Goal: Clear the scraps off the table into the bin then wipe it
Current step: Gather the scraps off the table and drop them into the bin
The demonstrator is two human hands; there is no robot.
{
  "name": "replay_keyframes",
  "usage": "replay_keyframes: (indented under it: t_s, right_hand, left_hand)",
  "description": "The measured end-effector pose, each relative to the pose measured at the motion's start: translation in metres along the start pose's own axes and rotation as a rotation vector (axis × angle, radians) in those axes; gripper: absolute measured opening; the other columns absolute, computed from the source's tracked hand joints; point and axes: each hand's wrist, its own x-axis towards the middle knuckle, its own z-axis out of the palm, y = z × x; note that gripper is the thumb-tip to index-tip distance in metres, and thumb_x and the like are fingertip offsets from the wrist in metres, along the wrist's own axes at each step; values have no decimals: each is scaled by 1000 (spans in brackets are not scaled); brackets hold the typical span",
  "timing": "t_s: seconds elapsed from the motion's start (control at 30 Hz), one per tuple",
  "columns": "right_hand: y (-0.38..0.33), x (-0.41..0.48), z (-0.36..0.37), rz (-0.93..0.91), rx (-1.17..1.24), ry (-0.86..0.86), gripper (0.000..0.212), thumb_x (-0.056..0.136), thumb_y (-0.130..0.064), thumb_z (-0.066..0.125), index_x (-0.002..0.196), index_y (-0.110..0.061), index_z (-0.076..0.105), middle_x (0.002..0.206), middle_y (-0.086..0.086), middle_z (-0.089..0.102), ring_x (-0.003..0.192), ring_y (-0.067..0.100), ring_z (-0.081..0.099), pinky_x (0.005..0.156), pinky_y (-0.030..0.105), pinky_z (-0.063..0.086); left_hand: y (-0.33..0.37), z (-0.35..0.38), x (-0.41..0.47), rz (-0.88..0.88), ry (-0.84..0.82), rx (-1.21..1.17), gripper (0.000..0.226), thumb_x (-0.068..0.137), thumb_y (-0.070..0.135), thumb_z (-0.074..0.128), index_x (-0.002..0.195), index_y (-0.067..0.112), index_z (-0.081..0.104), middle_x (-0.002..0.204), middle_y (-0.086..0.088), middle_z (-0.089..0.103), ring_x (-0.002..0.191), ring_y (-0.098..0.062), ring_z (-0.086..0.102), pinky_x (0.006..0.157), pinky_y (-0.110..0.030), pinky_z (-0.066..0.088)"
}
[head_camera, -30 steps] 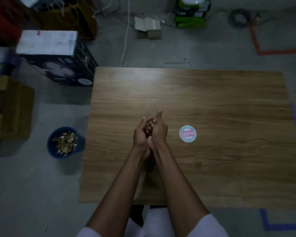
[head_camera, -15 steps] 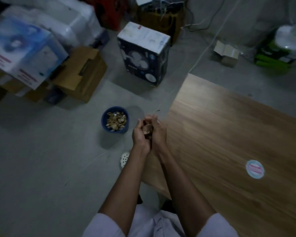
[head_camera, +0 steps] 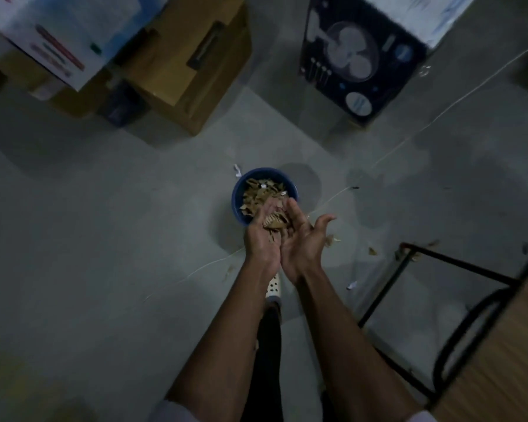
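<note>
A round blue bin [head_camera: 237,196] stands on the grey floor, filled with several brown scraps. My left hand [head_camera: 261,239] and my right hand [head_camera: 301,239] are cupped together palm-up right over the bin's near rim. A small heap of brown scraps [head_camera: 275,222] lies between the palms at the fingertips. The fingers are parting, the right thumb spread wide. The wooden table [head_camera: 500,360] shows only as a corner at the lower right, on black metal legs.
Loose scraps [head_camera: 372,250] lie on the floor right of the bin, near the table leg [head_camera: 457,260]. A fan box [head_camera: 360,56] and cardboard boxes [head_camera: 192,65] stand beyond the bin. A thin white cord [head_camera: 409,138] runs across the floor. My white shoe [head_camera: 273,287] is below the hands.
I turned from the table toward the floor. Both hands, first clasped shut around the scraps, moved out over the bin and are now spreading apart above it.
</note>
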Motion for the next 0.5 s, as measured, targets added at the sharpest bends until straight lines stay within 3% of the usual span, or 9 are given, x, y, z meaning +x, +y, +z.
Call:
replay_keyframes:
  t_s: [0.07,0.2,0.27,0.37,0.5]
  right_hand:
    - [16,41,-2,21,-26,51,100,94,-79,3,145,-9,54,134,-1,64,138,16,47,122,32,22]
    - [46,111,-10,38,-36,115,96,94,-79,6,146,-13,52,127,0,63,127,20,51,114,35,33]
    - [56,137,-12,47,-34,143,94,95,-80,8,148,-14,49,139,4,60,133,23,51,115,38,36]
    - [59,155,-7,46,-91,197,91,96,-78,6,155,-18,41,159,5,43,149,25,36,122,45,27]
    - [41,145,5,25,-111,227,93,95,-78,4,157,-18,39,164,3,33,153,23,26,124,46,21]
  left_hand:
    - [4,-11,43,-23,-1,33,36,108,35,42,118,13,69,108,-2,78,108,-19,69,93,-31,52]
    - [8,-26,108,-57,1,22,50,108,47,37,129,10,65,132,-17,67,122,-30,63,103,-38,50]
    - [10,-29,133,-51,16,-39,60,106,55,35,133,10,63,135,-20,65,127,-35,60,110,-45,46]
    - [16,-27,151,-22,31,-106,63,105,61,33,140,13,56,140,-19,60,123,-35,59,107,-47,46]
    - [24,-4,139,11,30,-75,65,107,58,27,159,19,27,132,-8,50,123,-27,50,114,-45,35]
